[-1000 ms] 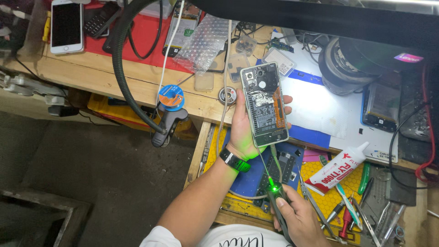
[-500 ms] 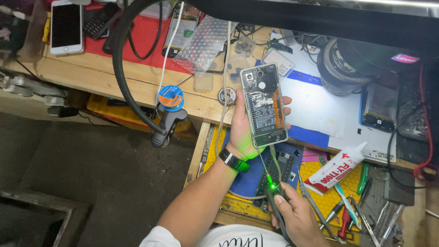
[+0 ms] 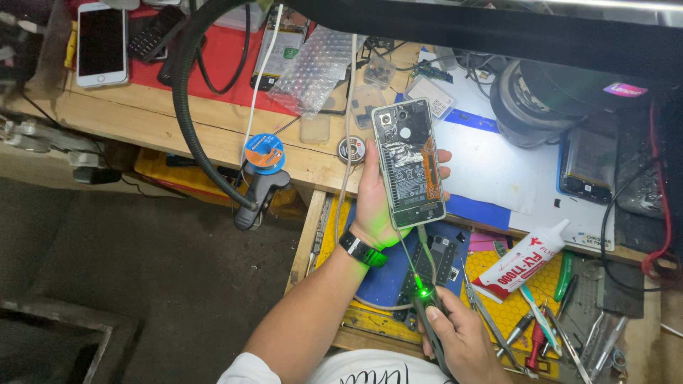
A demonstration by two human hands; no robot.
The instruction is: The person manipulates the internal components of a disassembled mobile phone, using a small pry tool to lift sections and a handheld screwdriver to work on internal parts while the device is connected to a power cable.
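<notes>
My left hand (image 3: 375, 206) grips an opened smartphone (image 3: 409, 163) with its back cover off, held upright over the edge of the wooden bench, battery and inner parts showing. A black watch sits on that wrist. My right hand (image 3: 462, 341) is lower, above an open drawer, closed around a dark pen-like tool (image 3: 427, 306) with a glowing green light. A thin cable runs from the tool up to the phone's bottom end.
A glue tube (image 3: 523, 259), tweezers and screwdrivers (image 3: 541, 331) lie in the drawer on a yellow mat. A black gooseneck (image 3: 192, 121) clamps to the bench edge. Another phone (image 3: 102, 43), bubble wrap (image 3: 313, 67), a white mat (image 3: 498, 167) and a second opened phone (image 3: 587, 167) lie on the bench.
The opened phone in my left hand has shifted slightly upward and tilted a little. My right hand stays on the lit tool.
</notes>
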